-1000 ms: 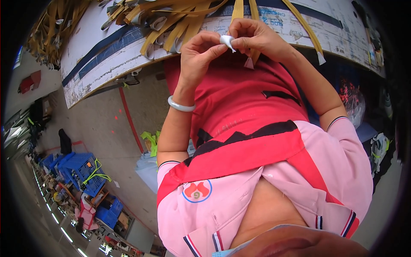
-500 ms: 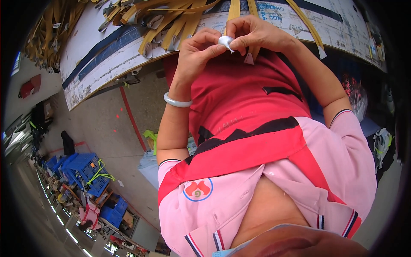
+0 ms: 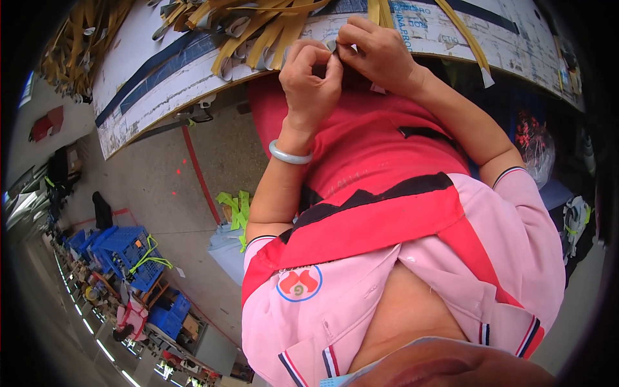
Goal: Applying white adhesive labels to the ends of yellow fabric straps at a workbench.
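Observation:
At the near edge of the table, my left hand (image 3: 311,80) and my right hand (image 3: 380,57) are close together, thumbs and fingertips pinched. Between the fingertips a small grey piece of material (image 3: 332,46) shows; most of it is covered by the fingers. Just beyond my right hand lies a yellow strap (image 3: 380,11). To the left of my hands, a heap of yellow straps with grey looped ends (image 3: 261,45) hangs over the table's edge. Another single yellow strap (image 3: 463,35) lies to the right, its end pale.
The worn white table (image 3: 155,100) has dark blue bands along it. More yellow straps (image 3: 80,39) hang at the far left. Blue crates (image 3: 132,255) stand on the floor at left, with a person (image 3: 132,317) beyond. Below the table at right is a clear plastic bag (image 3: 538,151).
Both hands have shifted slightly; my left hand is turned and higher. The shiny white piece pinched before is now mostly hidden, with only a small grey bit showing.

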Available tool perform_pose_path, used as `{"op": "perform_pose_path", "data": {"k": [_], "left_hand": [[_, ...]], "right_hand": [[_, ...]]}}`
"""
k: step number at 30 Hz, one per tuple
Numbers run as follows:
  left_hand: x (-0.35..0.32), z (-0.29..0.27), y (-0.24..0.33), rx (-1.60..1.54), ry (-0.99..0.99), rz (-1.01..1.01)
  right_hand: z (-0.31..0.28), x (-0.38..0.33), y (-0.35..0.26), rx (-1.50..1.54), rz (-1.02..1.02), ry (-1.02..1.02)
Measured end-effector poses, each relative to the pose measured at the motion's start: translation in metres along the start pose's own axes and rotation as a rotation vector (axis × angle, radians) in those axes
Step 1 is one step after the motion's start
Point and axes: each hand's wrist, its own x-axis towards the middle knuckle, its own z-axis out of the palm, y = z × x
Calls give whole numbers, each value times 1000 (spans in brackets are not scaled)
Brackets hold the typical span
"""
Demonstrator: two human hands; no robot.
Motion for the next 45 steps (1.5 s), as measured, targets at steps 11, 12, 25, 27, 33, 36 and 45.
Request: {"op": "perform_pose_path", "data": {"k": [11,12,25,27,33,36,45], "left_hand": [[5,-14,-22,-594,-244,-442],[4,-13,-26,-559,-223,-364],[42,-83,-33,-229,194,-223],[40,-119,-50,-118,413,-270],[-10,-71,-28,-122,-202,-288],[-27,-17,-2,-40,-449,15],[-22,4,14,131,-665,386]], "right_hand": [[6,-10,24,725,424,-161],[-1,-11,22,749,516,-139],[-53,-22,43,598,495,-177],[-65,-36,51,506,601,-316],[-24,-111,80,159,598,-485],[-4,-104,81,466,720,-518],[-24,-77,49,1083,994,-573]]}}
